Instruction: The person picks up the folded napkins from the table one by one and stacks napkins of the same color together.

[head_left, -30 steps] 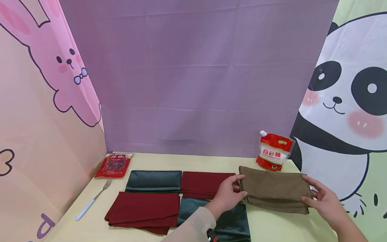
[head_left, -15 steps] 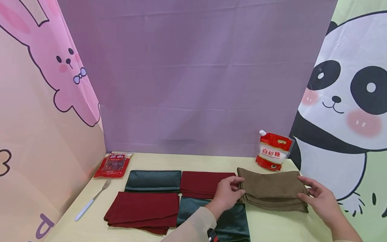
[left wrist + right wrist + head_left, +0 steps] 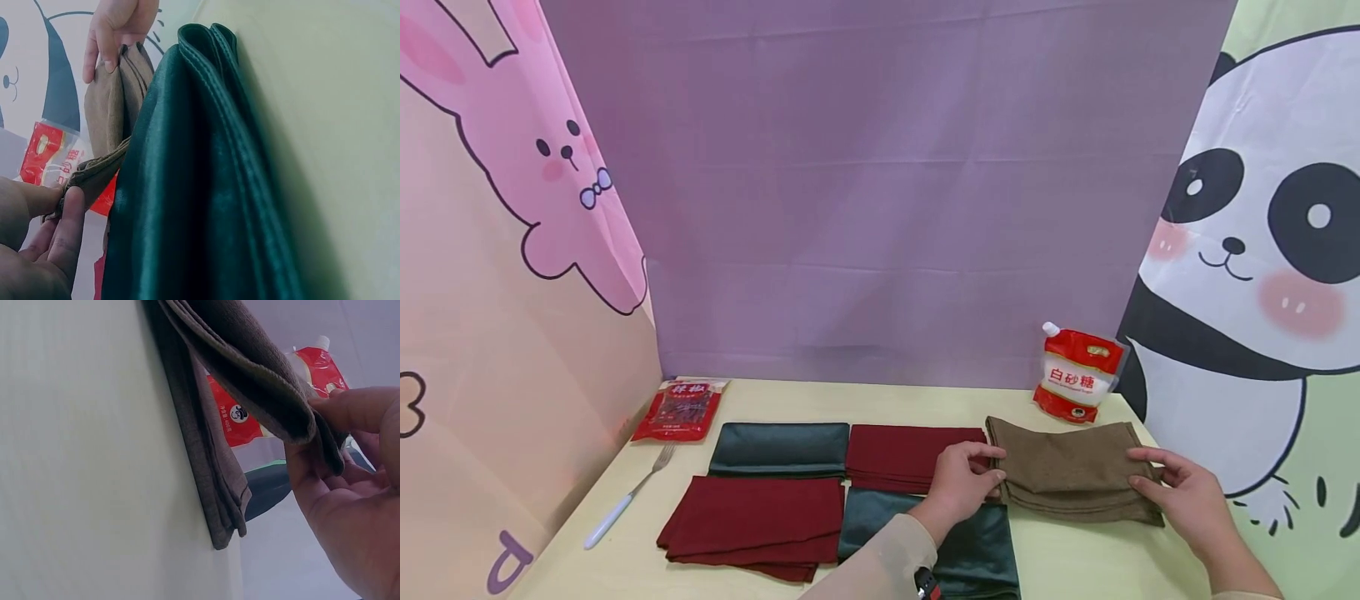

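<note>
I see my left grip (image 3: 961,485) and right grip (image 3: 1180,497) each pinching an end of the folded brown cloth (image 3: 1070,468), lying on the tabletop (image 3: 1075,558) beside the red cloth (image 3: 898,454).

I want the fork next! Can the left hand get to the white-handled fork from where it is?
Probably yes, once it lets go. The left hand pinches the brown cloth, while the fork lies uncovered at the table's left side, past the red cloth; only flat cloths lie between.

The pale yellow desk (image 3: 887,404) carries folded red, green and brown napkins (image 3: 1070,467), a fork (image 3: 625,500), chili packet (image 3: 681,408) and sugar pouch (image 3: 1078,375)
</note>
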The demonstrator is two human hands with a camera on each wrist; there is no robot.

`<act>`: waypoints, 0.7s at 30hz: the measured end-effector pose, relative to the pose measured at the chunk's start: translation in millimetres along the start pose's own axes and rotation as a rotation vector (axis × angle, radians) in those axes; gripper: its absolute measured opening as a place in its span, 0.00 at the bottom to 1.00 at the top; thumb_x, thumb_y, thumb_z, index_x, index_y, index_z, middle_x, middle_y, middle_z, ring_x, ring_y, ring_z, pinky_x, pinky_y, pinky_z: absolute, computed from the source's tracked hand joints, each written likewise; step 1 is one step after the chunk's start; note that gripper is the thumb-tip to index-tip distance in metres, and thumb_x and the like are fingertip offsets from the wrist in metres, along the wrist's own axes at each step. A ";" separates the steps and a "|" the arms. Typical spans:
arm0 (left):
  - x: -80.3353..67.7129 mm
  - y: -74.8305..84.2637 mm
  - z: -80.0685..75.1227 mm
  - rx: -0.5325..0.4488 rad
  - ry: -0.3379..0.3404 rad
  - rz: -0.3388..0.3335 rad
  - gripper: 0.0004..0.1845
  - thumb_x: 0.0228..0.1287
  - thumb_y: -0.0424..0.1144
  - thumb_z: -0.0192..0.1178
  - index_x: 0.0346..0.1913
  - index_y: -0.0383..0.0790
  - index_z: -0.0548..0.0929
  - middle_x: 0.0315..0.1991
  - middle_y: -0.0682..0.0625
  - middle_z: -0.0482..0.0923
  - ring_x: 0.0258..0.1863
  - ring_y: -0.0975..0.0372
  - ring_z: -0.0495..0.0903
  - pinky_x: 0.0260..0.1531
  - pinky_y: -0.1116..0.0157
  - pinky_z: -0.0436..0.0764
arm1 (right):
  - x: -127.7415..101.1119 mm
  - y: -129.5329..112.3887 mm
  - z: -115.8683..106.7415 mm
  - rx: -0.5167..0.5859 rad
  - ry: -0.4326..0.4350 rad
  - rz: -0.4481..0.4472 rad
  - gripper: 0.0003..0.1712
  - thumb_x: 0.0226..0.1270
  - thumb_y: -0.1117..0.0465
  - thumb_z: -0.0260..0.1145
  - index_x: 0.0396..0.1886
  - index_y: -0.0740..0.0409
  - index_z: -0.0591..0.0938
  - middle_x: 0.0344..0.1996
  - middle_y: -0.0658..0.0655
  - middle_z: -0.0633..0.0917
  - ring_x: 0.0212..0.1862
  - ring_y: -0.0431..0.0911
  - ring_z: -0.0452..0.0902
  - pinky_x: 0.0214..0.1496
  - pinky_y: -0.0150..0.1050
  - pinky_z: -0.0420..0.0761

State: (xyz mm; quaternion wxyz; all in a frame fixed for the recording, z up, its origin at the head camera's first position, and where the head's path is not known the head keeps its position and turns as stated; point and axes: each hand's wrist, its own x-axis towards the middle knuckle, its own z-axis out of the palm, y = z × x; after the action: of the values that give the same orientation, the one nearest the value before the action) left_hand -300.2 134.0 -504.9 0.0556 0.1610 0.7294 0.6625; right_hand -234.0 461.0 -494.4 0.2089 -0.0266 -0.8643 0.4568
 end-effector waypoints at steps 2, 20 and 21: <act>0.0 -0.9 -0.4 0.032 -0.009 0.012 0.16 0.65 0.27 0.72 0.52 0.46 0.91 0.39 0.52 0.81 0.29 0.57 0.88 0.30 0.63 0.87 | 0.6 1.4 1.2 -0.043 0.019 0.008 0.21 0.65 0.66 0.77 0.56 0.66 0.86 0.45 0.26 0.79 0.42 0.30 0.73 0.41 0.21 0.74; -0.5 -7.3 2.7 0.142 -0.233 0.016 0.32 0.67 0.37 0.71 0.73 0.44 0.76 0.73 0.58 0.68 0.60 0.64 0.74 0.50 0.68 0.80 | 9.4 13.0 -0.1 -0.019 0.153 0.110 0.21 0.65 0.66 0.77 0.57 0.63 0.87 0.39 0.23 0.77 0.36 0.29 0.74 0.33 0.27 0.76; -0.6 -7.3 3.1 0.140 -0.246 0.012 0.33 0.67 0.37 0.71 0.74 0.44 0.75 0.74 0.58 0.67 0.61 0.63 0.74 0.51 0.68 0.80 | 9.6 14.6 -0.6 -0.014 0.153 0.123 0.21 0.65 0.66 0.77 0.58 0.63 0.87 0.39 0.23 0.77 0.36 0.29 0.73 0.33 0.27 0.77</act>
State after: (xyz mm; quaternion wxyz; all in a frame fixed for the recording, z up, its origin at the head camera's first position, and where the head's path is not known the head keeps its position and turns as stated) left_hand -299.9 136.3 -512.5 0.1293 0.2487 0.7606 0.5855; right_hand -244.6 472.2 -502.6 0.2458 -0.1158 -0.8456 0.4594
